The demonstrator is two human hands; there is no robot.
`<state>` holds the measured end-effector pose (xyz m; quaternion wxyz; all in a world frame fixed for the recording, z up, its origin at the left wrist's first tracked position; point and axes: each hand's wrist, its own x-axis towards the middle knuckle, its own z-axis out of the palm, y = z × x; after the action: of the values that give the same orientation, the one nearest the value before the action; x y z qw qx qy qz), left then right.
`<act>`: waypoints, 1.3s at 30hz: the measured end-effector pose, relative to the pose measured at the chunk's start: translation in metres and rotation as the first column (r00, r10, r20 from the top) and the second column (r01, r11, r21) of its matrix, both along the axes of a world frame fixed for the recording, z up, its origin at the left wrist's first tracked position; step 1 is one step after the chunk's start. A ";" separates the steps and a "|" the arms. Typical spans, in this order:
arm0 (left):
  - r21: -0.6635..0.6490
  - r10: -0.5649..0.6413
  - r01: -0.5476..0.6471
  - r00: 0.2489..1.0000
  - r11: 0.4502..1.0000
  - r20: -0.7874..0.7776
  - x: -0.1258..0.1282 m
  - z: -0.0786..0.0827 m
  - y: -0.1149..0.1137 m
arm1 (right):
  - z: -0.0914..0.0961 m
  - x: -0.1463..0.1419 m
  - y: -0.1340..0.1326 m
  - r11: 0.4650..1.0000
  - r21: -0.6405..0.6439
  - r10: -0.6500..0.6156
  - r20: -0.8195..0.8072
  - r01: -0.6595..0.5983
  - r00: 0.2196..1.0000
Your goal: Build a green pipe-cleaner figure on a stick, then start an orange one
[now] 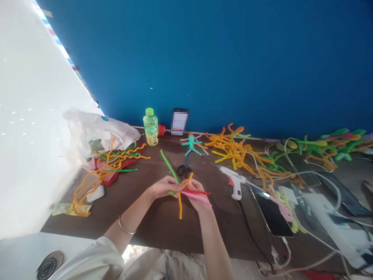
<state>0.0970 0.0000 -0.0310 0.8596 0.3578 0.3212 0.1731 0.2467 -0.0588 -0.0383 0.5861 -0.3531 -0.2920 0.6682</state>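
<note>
My left hand (163,187) and my right hand (196,194) meet above the dark brown table (151,221), both closed on a small bundle of pipe cleaners (186,192). A green stem (169,165) sticks up and away to the left. An orange stem (180,206) hangs down towards me. Red and pink stems (199,194) point right. A thin bracelet (125,227) sits on my left wrist.
Black scissors (184,169) and a teal pipe-cleaner figure (191,144) lie just beyond my hands. A white glue gun (235,182), a phone (272,212) and cables lie right. Orange pipe-cleaner heaps (236,151), a green bottle (150,127) and a plastic bag (99,132) stand farther off.
</note>
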 end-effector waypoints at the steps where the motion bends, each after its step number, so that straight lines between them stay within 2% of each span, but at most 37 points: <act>1: 0.003 -0.013 0.013 1.000 1.000 -0.002 0.000 0.000 0.000 | 0.000 0.000 0.000 1.000 0.008 0.012 -0.002 -0.012 1.000; 6: 0.029 -0.070 0.071 0.997 0.997 -0.009 -0.002 -0.001 0.001 | 0.000 -0.001 0.000 0.999 0.003 0.033 0.006 -0.033 0.999; 20: 0.103 -0.191 0.197 0.980 0.975 -0.063 -0.004 0.002 0.001 | 0.002 -0.008 0.001 0.987 -0.115 0.114 0.020 -0.111 0.993; 25: 0.132 -0.230 0.237 0.971 0.963 -0.067 -0.005 0.001 0.000 | 0.001 -0.009 0.000 0.984 -0.167 0.059 0.003 -0.057 0.998; 32: 0.155 -0.316 0.323 0.946 0.933 -0.069 -0.008 0.000 0.001 | 0.009 -0.014 -0.004 0.980 -0.112 0.158 -0.072 -0.165 0.985; 39: 0.121 -0.337 0.336 0.941 0.934 -0.012 -0.010 0.000 0.002 | 0.018 -0.006 -0.011 0.992 -0.099 0.078 -0.014 -0.079 0.997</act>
<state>0.0868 0.0023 -0.0314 0.8546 0.4583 0.2401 0.0443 0.2402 -0.0695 -0.0202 0.5427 -0.3666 -0.2690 0.7062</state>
